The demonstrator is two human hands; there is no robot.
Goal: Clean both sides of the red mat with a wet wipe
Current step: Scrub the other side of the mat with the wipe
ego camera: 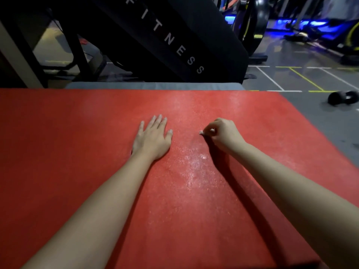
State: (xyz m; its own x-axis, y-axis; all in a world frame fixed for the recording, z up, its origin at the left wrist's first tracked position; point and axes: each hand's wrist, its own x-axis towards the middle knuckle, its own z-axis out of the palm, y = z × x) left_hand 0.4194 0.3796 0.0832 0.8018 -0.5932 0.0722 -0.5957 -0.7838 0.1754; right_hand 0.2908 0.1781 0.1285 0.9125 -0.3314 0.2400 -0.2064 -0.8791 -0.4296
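Centrally, locate the large red mat of grainy textured material (77,152), laid flat and filling the lower and middle field of the head view, far edge running straight across, right edge slanting toward the near right corner. Note the wet glossy streak (198,166) on the mat surface, running between the two forearms and up past the hands toward the far edge. Find the left hand (152,137) palm down on the mat, left of the streak, fingers straight and held close together, thumb set slightly apart, whole palm resting on the red surface. Find the right hand (223,135) to the right of the streak, apart from the left hand, fingers curled inward, thumb and fingertips pinching a small white wad (201,133) down against the mat; treat the wad as mostly hidden inside the grip and too small to identify further. Behind the far edge, note a flat grey pad (155,86) showing as a narrow strip directly against the red mat; extent underneath not determinable. Beyond that, see a slanted black panel (194,35) lettered FITNESS in white. On the grey floor (326,121) to the right, see white and yellow painted lines (291,78) and a black dumbbell (342,98), clear of the mat. At top right, note dark exercise machines (258,26) lit blue.
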